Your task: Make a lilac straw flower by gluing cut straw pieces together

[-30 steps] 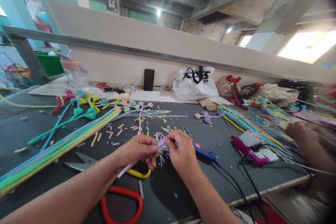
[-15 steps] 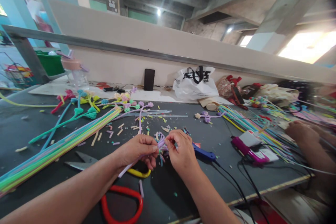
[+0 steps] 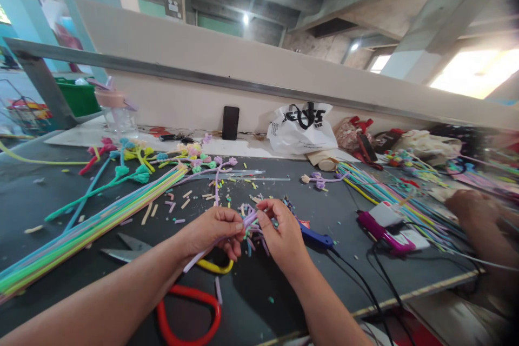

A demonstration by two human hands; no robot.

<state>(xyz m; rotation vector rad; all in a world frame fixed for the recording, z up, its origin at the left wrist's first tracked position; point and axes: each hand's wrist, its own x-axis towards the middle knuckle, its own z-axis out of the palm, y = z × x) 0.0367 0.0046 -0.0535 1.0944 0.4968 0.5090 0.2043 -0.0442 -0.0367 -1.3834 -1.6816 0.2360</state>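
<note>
My left hand (image 3: 219,231) is closed on a lilac pipe cleaner (image 3: 194,262), whose tail sticks out below the palm. Thumb and forefinger of my right hand (image 3: 284,233) pinch the same pipe cleaner just to the right, where it looks bent. Behind the fingers lies a heap of lilac cut pieces (image 3: 248,210), partly hidden. Scissors (image 3: 192,291) with red and yellow handles rest under my left forearm, blades pointing left. By my right hand lies a blue corded tool (image 3: 316,235), its tip hidden.
A pipe cleaner bundle (image 3: 101,227) lies left, near finished fuzzy flowers (image 3: 140,174). Another bundle (image 3: 377,194) and a magenta corded tool (image 3: 385,232) are at right. A phone (image 3: 230,123) and white bag (image 3: 300,130) stand behind. A co-worker's hand (image 3: 472,208) is far right.
My right hand's thumb and forefinger have opened out slightly and shifted along the lilac pipe cleaner. My left hand has hardly moved. The co-worker's hand has moved slightly.
</note>
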